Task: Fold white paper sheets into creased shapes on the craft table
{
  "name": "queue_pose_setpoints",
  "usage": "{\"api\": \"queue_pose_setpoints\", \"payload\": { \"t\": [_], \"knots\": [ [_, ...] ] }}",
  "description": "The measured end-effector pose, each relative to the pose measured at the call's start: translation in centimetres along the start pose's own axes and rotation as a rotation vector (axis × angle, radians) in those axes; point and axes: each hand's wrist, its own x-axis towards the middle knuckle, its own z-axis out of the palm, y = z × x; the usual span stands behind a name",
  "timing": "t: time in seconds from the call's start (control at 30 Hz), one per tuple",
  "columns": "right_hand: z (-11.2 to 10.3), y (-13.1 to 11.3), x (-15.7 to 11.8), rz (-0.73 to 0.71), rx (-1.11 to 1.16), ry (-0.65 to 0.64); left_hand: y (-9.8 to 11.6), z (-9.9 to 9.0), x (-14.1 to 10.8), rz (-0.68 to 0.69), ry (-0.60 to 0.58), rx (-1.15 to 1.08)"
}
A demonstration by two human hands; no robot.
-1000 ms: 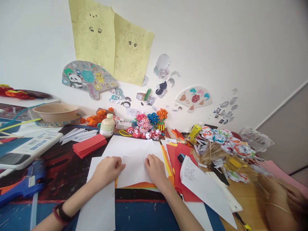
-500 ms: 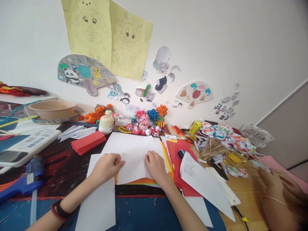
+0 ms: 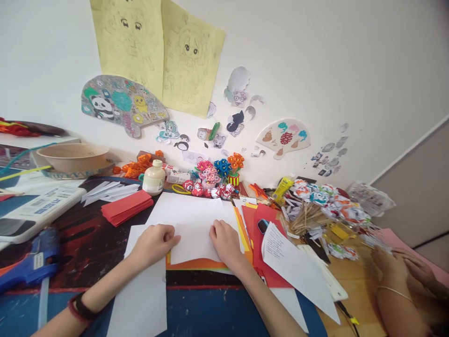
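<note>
both hands (image 3: 154, 244) still on white paper (image 3: 193, 244)

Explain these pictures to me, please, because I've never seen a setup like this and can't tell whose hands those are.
There's no robot: a camera on a person's head looks forward and down. The left hand and right hand in the middle are the wearer's own, at either side of a white sheet; whether they pinch it is unclear. On the table lie red strips and a blue glue gun. Another person's hands show at far right.
</note>
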Motion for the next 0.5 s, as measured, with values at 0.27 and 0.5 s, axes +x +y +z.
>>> {"api": "queue_pose_setpoints", "payload": {
  "t": [0.27,0.5],
  "knots": [
    [-0.15,-0.08,0.18,0.011,0.000,-0.003,-0.20,-0.14,0.08,0.012,-0.030,-0.025],
    [-0.63,0.12,-0.40,-0.001,0.068,0.012,-0.23,-0.22,0.02,0.008,-0.036,-0.067]
  ]
}}
